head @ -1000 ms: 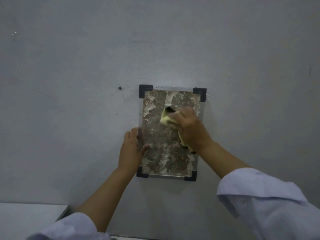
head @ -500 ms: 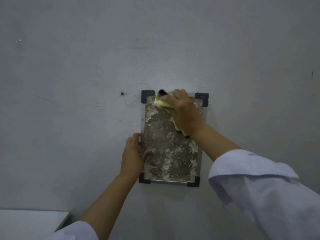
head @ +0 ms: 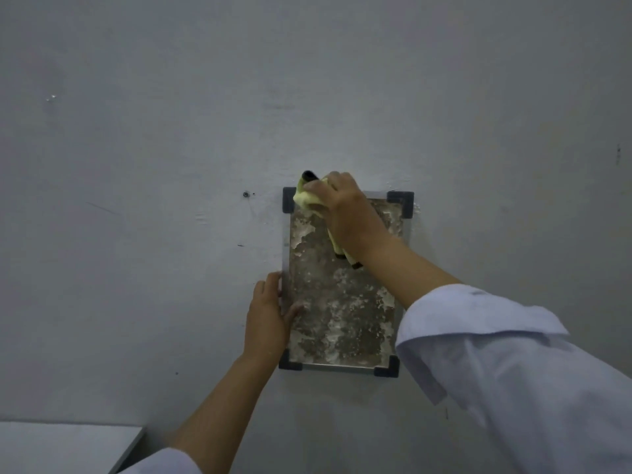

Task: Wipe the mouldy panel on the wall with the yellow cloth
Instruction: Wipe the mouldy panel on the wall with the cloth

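Mould still covers most of the panel (head: 342,309), a tall framed rectangle fixed flat to the grey wall (head: 171,131), with dark blotches and pale flaking patches from top to bottom. A second ago the yellow cloth (head: 307,198) was working near the middle of the upper half; since then it has travelled up and to the left, and now it sits at the top left corner, bunched so that part of it pokes past the frame onto the wall. The right hand (head: 345,213) has its fingers closed round the cloth, pressing it against the surface, with a tail of cloth hanging out below the palm. The left hand (head: 268,316) has hardly shifted: fingers spread and flat along the left edge, thumb on the panel face, steadying it. In this dim light I can't really say whether the wiped strip looks cleaner. My guess is the stroke has reached its upper limit and the lower half remains to be done.
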